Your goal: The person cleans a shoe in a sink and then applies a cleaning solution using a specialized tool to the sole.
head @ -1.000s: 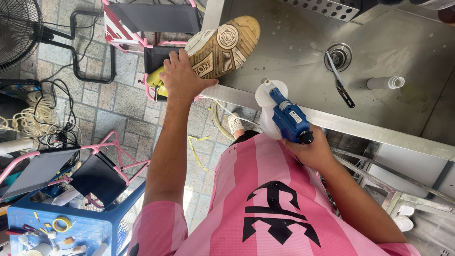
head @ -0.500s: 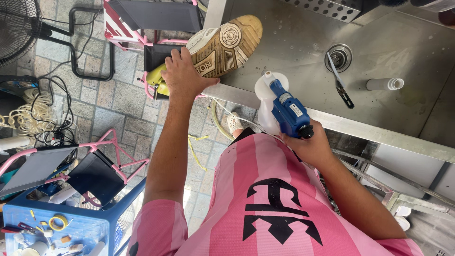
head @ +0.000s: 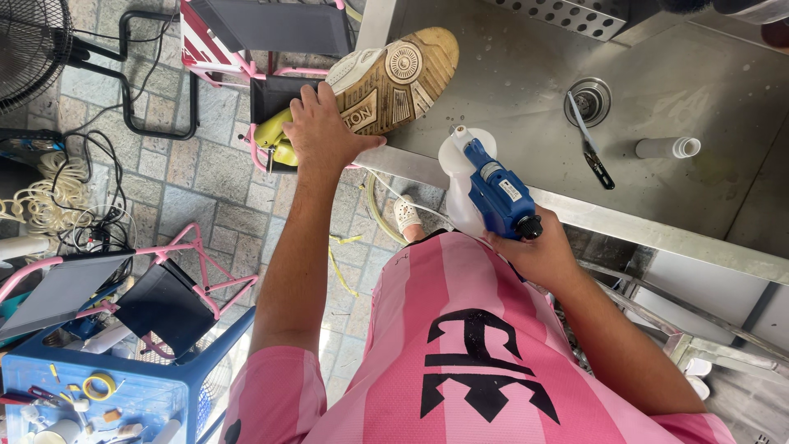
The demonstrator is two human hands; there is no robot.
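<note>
Your left hand point(head: 325, 131) lies flat and spread over the heel end of a sneaker point(head: 386, 78), fingers wrapped over its edge, pressing it against the front rim of the stainless steel sink point(head: 526, 74). The sneaker is turned sole up, showing a tan rubber sole with a round tread pattern and a white upper at its far edge; its toe points out over the sink basin while the heel hangs over the rim toward you.

Your right hand point(head: 538, 251) is closed around the grip of a blue electric spray bottle point(head: 493, 185) with a white translucent tank, held just above the sink's front edge, its white nozzle aimed toward the sneaker but well short of touching it.

In the basin, a dark-handled brush point(head: 592, 144) lies across the round drain point(head: 588, 94), and a white plastic tube point(head: 667, 148) lies on its side further right.

To the left, on the stone-paved floor, stand pink-framed folding chairs point(head: 246, 33), a black fan point(head: 29, 45), a coil of pale hose point(head: 45, 201) and a blue plastic stool point(head: 107, 395) holding tape rolls and small bits.
</note>
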